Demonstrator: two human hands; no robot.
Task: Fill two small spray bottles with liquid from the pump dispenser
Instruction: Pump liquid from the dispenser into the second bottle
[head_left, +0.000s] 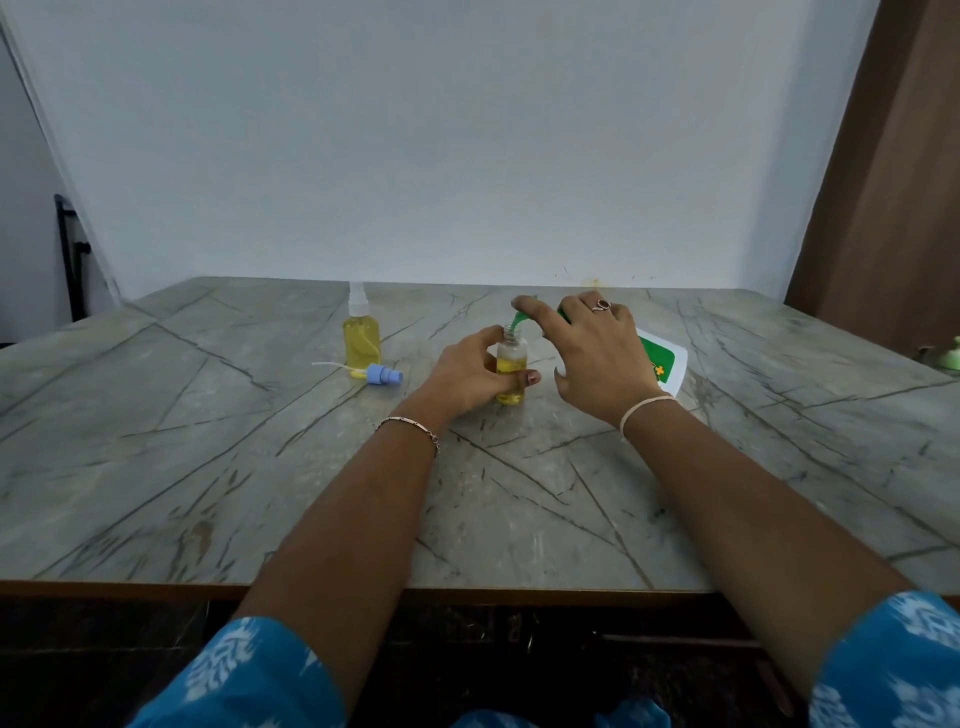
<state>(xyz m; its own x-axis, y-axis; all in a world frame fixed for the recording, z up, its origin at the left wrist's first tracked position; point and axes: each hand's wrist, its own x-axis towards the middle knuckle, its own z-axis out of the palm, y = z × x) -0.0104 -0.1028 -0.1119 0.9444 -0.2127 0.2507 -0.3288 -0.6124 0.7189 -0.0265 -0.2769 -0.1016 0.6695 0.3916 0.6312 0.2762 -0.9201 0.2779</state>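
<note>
On the grey marble-patterned tabletop (208, 467) the left hand (475, 376) wraps round a small open bottle (511, 364), fingers curled about its lower half and thumb near its neck, keeping it upright with its base on the surface. The bottle is clear, uncapped, and holds yellow liquid to about its shoulder. The right hand (597, 353) grips a white pump dispenser (667, 364), tilted over so that its body lies low to the right and its green spout (517, 319) reaches down to the bottle's mouth; the forefinger stretches along the top of the pump head while the other fingers curl round the neck. The dispenser's label is green with an orange plus sign; any writing on it is hidden by the hand or too small to read. To the left, well apart from the hands, a second spray bottle (362, 338) stands capped with a clear top and full of yellow liquid. Just in front of it a blue spray top (385, 374) lies on its side, its thin white tube (332, 365) pointing left. A ring (602, 305) sits on the right hand, a pale thread (644, 406) on that wrist, and a chain bracelet (415, 423) on the left wrist. Blue patterned sleeves (234, 670) show at the bottom edge.
</note>
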